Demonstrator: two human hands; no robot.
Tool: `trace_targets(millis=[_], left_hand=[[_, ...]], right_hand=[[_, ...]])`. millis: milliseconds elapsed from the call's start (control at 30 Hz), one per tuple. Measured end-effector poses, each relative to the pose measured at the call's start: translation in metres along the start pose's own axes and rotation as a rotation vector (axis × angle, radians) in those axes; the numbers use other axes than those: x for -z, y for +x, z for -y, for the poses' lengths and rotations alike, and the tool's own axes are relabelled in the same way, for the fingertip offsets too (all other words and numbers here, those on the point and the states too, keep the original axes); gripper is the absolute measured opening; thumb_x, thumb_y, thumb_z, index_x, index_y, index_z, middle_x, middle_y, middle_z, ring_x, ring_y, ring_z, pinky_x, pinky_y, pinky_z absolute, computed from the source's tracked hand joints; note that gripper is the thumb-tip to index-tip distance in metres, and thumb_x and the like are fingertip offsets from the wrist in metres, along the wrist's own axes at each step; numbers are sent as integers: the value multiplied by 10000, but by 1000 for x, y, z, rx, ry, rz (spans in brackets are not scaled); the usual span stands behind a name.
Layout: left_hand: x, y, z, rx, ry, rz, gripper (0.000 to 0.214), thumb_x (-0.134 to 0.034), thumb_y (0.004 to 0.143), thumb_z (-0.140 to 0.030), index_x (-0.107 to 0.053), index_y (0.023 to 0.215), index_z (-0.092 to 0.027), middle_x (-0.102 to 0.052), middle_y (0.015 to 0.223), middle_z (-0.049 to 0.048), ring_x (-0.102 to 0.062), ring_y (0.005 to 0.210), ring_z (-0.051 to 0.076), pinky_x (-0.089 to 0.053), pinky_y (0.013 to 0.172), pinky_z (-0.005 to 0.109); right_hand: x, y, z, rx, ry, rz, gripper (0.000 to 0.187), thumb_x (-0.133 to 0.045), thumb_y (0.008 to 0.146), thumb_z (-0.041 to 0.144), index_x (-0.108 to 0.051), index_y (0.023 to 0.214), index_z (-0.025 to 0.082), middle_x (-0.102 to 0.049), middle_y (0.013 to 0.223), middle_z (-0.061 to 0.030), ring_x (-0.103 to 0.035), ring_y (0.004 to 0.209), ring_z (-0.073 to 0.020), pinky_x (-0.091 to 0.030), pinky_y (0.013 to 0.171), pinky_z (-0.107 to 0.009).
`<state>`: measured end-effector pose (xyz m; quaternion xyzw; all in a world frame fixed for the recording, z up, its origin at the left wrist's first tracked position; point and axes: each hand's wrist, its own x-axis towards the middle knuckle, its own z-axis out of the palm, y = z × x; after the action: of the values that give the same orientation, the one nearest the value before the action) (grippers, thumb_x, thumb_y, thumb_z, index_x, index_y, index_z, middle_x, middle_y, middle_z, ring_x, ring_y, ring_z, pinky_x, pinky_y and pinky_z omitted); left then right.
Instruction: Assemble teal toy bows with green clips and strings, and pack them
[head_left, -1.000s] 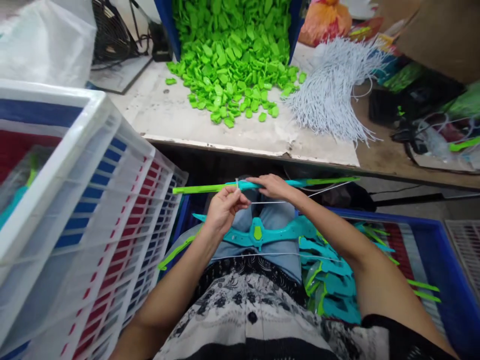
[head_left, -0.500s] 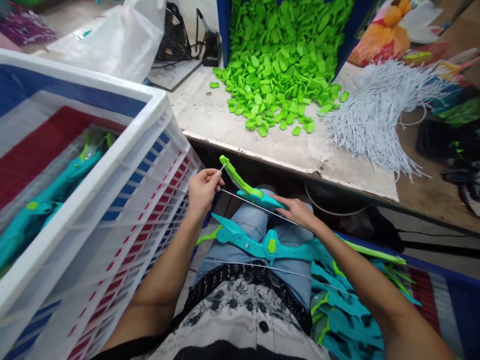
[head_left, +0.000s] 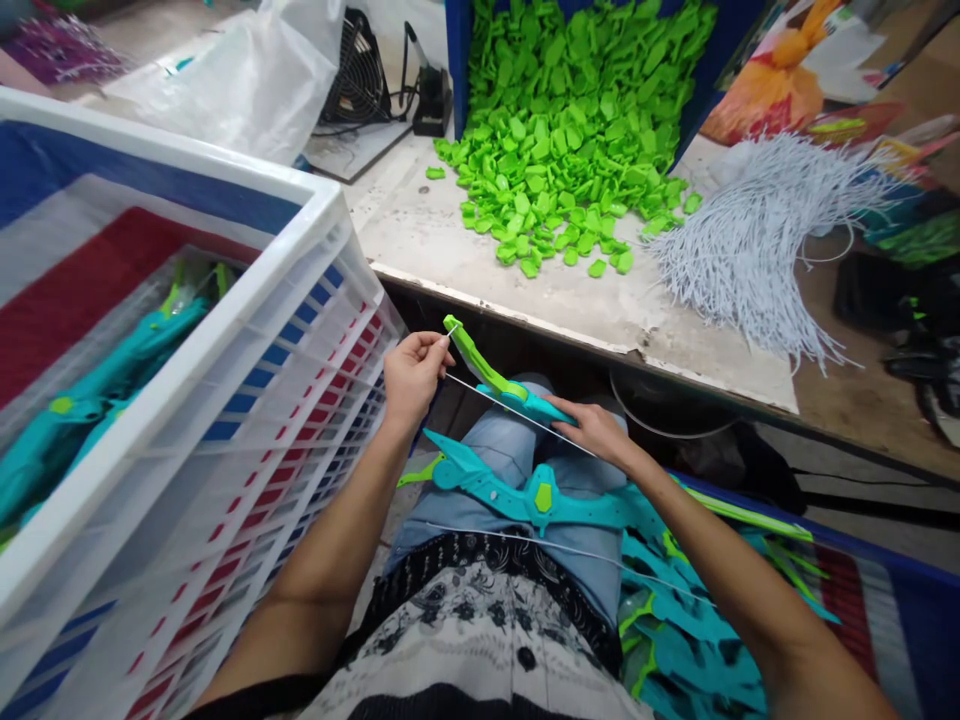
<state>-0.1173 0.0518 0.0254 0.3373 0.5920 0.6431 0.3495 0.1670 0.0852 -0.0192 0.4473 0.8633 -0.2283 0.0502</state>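
My left hand (head_left: 415,375) is closed in a pinch on a thin white string (head_left: 499,408), right beside the lime-green tip of a toy bow (head_left: 480,365). A short end of string runs from these fingertips to the tip. The rest stretches below the bow toward my right hand (head_left: 596,428), which is closed around the bow's teal part; its far end is hidden by that hand. Across my lap lies a second teal toy bow (head_left: 577,507) with a green centre piece, and its slack string (head_left: 525,533) hangs over my waist.
At my left stands a white slatted crate (head_left: 322,200) with teal bows (head_left: 112,370) inside. More teal bows (head_left: 690,640) are piled at my right. On the worktable (head_left: 420,235) lie small green plastic pieces (head_left: 555,180), a bundle of white strings (head_left: 750,235) and a black fan (head_left: 360,70).
The view has shifted slightly. My left hand and the bow's green tip stay close together, with the string end now nearer the tip. Both hands keep their holds.
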Motion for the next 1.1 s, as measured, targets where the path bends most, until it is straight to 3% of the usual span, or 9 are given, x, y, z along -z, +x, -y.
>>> trace_targets(millis=[300, 467, 600, 700, 767, 933, 1100], left_hand=[[-8, 0, -2, -18, -69, 20, 192, -678, 731, -298, -578, 795, -146, -625, 568, -9, -483, 427, 53, -340, 411, 150], [-1, 6, -8, 98, -134, 139, 388, -730, 670, -314, -559, 976, -147, -624, 551, -20, -481, 380, 69, -288, 331, 149], [11, 1, -10, 162, -132, 187, 336, -742, 659, -326, -602, 887, -123, -630, 567, 10, -497, 395, 65, -305, 333, 145], [16, -6, -10, 185, -153, 198, 360, -755, 653, -332, -601, 905, -125, -635, 578, 15, -513, 410, 68, -309, 337, 139], [18, -11, -10, 184, -160, 212, 365, -758, 655, -339, -601, 906, -126, -638, 583, 17, -520, 415, 70, -315, 339, 138], [24, -14, -8, 169, -164, 246, 356, -746, 682, -353, -607, 921, -129, -646, 596, 20, -525, 422, 72, -343, 352, 143], [30, -13, -8, 197, -144, 281, 396, -748, 672, -384, -594, 943, -139, -647, 613, 26, -554, 444, 99, -343, 360, 163]], right_hand=[[-3, -3, 2, 16, -21, -7, 495, -494, 884, 317, -426, 1374, 333, -640, 1216, -18, -642, 1035, -233, -510, 810, -306], [-13, -13, 4, 17, -124, -13, 502, -437, 918, 328, -372, 1413, 274, -669, 1000, -69, -651, 868, -214, -501, 740, -304], [-2, -5, 7, 134, -27, -171, 441, -439, 919, 399, -508, 1314, 217, -612, 1082, -113, -586, 974, -230, -490, 845, -363], [23, 24, 32, 243, 104, -409, 370, -472, 910, 375, -590, 1215, 202, -597, 1082, -117, -549, 1011, -231, -464, 901, -393], [41, 51, 60, 362, 236, -485, 327, -510, 897, 346, -614, 1172, 204, -604, 1032, -94, -558, 967, -201, -473, 873, -356], [65, 105, 119, 572, 520, -386, 200, -600, 839, 292, -677, 976, 170, -603, 829, -25, -548, 706, -109, -458, 665, -235], [69, 109, 134, 637, 485, -385, 143, -600, 815, 253, -641, 720, 156, -579, 720, -6, -511, 693, -114, -407, 673, -248]])
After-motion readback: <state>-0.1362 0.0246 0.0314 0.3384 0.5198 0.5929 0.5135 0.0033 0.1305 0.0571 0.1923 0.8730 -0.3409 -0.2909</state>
